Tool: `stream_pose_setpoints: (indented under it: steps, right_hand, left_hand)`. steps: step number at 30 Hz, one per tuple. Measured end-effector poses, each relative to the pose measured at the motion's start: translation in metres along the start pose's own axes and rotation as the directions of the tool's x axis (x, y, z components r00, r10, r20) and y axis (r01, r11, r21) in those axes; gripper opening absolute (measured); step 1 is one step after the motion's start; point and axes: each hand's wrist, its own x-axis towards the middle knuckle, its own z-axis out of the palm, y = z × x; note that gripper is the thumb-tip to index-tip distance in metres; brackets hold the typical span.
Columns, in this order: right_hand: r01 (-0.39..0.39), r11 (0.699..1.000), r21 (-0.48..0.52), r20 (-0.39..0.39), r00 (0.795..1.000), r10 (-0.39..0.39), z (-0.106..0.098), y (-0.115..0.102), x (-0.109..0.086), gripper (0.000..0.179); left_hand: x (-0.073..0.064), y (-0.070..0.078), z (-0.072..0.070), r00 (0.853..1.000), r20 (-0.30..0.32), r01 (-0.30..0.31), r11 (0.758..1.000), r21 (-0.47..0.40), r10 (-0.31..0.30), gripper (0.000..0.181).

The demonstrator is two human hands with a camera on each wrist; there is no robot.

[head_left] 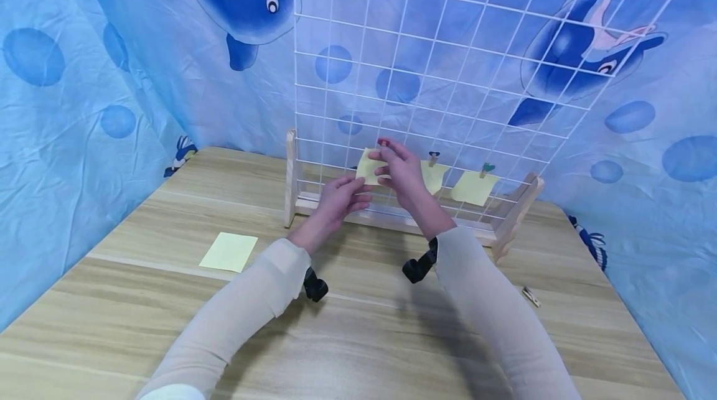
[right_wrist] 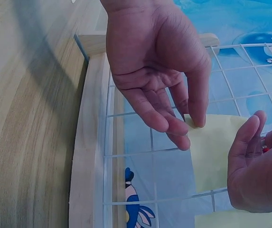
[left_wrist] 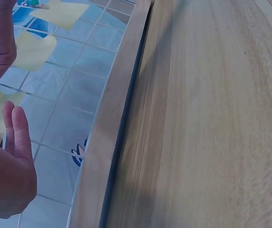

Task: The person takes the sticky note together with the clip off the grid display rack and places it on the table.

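At the lower part of a white wire grid (head_left: 392, 86), my left hand (head_left: 338, 201) pinches the lower left corner of a yellow paper note (head_left: 368, 167). The right wrist view shows that note (right_wrist: 214, 147) flat against the wires, with the left hand's (right_wrist: 157, 71) thumb over its corner. My right hand (head_left: 404, 176) is at the note's top edge, its fingers pinching a small red-topped clothespin (head_left: 383, 142), mostly hidden by them. Beside it, two more notes hang from clothespins, one note (head_left: 432, 176) under a dark blue-topped clothespin (head_left: 434, 156), the other (head_left: 475, 188) under a green-topped one.
A loose yellow note (head_left: 228, 252) lies on the wooden table (head_left: 336, 350) at the left. One clothespin (head_left: 531, 296) lies at the right. Wooden feet (head_left: 290, 179) and a base rail carry the grid. Behind stands a blue cloth backdrop (head_left: 168, 33) with printed whales.
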Motion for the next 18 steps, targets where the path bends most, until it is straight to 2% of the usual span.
stream_pose_setpoints:
  steps: [9,18]
  right_hand:
    - [-0.004,1.0,0.025,-0.012,1.0,0.005,0.0006,0.002,0.0004,0.03]
    - [-0.067,0.992,0.105,-0.068,0.995,0.074,0.0034,0.001,0.0021,0.033]
  left_hand:
    - [-0.0033,0.0018,0.0015,1.0,-0.017,-0.012,0.999,0.033,0.012,0.03]
    - [-0.0044,0.0003,0.0014,0.998,-0.057,-0.033,0.996,0.087,0.038,0.026]
